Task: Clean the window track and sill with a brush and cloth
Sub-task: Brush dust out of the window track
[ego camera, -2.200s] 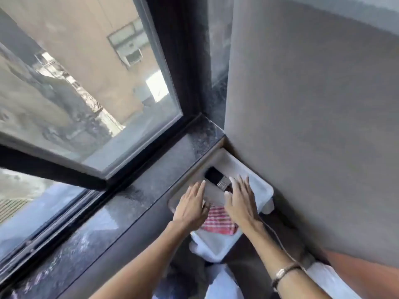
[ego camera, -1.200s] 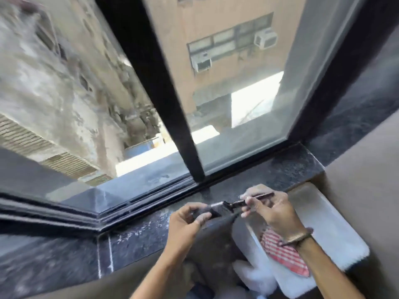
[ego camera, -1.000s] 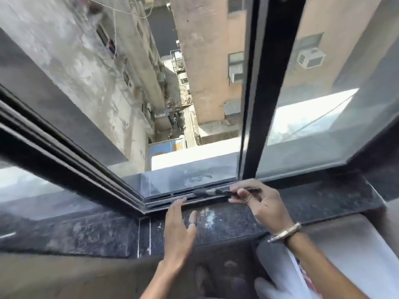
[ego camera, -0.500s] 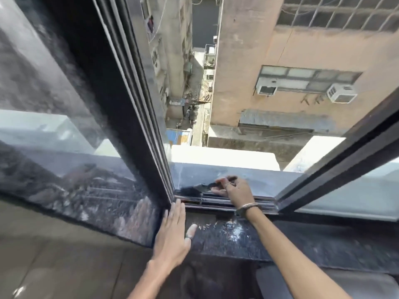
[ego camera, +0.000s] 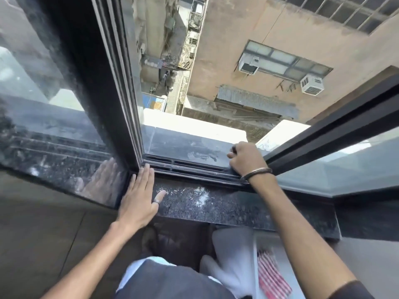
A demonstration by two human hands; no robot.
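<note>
- Your left hand (ego camera: 138, 197) lies flat, fingers released, on the sill (ego camera: 216, 203).
- Your right hand (ego camera: 246, 160) is clenched over the track (ego camera: 190, 167); brush hidden.
- Cloth (ego camera: 272, 275) lies below the sill.

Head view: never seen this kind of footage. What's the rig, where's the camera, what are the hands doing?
No machine here: a person wears one wide-angle camera on the head, looking forward and down through an open sliding window. The left hand lies flat, fingers spread, on the dark speckled stone sill. The right hand is closed in a fist at the far right end of the window track; whatever it grips is hidden. A red striped cloth lies on a white surface below the sill. Beyond the track is a sheer drop to an alley.
</note>
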